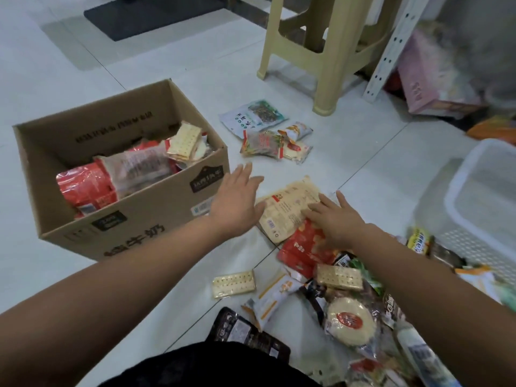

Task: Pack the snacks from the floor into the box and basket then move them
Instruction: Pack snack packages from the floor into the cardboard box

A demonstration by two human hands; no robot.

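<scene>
Beige packet (289, 203): flat on the floor (195, 88) at the centre of the frame, just right of the box's near corner; a red packet (303, 248) sits at its lower end.
Long axis: slants from lower centre up toward the right, so one long side faces each of the hands.
Left hand (238, 199): fingers straight and close together, holding nothing, at the packet's left long side, between it and the box. Whether it touches the wrapper cannot be told.
Right hand (336, 219): fingers spread and laid flat across the packet's right side and the top of the red packet, gripping nothing.
Nearer hand: the right, which rests on the wrapper; the left is just beside it.
Box (173, 208): left of centre, open and partly filled with snacks, on the left hand's side of the packet.
Basket (453, 191): at the right edge of the frame, well apart from the packet; no snacks show in the visible part.
Likely next move: both hands close on the long sides and carry the packet leftward over the box wall.
Remaining snacks: a pile (349, 303) at lower right and a small cluster (268, 138) above centre.
</scene>
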